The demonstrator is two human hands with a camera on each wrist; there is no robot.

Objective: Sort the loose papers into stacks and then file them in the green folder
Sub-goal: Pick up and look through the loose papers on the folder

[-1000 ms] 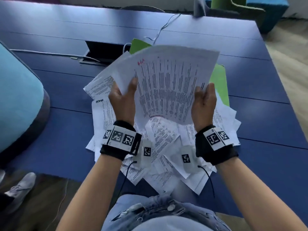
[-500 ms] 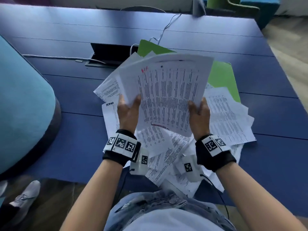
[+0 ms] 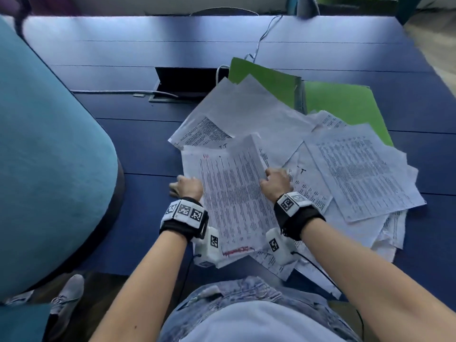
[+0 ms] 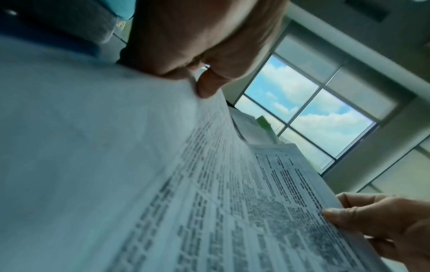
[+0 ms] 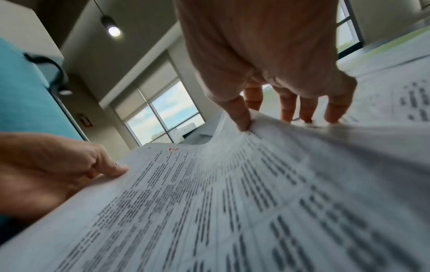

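Observation:
I hold a bundle of printed sheets with red marks low over the blue table, at the left of the loose paper pile. My left hand grips the bundle's left edge, its thumb on top. My right hand pinches the right edge, where the top sheet curls up, between the thumb and the fingers behind. The green folder lies open at the back right, partly covered by the pile. The left wrist view shows the sheets stretched between both hands.
A teal chair stands close on the left. A black cable hatch is set into the table behind the papers, with a white cable running to the far edge. Some sheets hang over the near table edge.
Both hands have brought the bundle down from a raised, tilted position to nearly flat just above the table. The right edge of the top sheet now curls upward.

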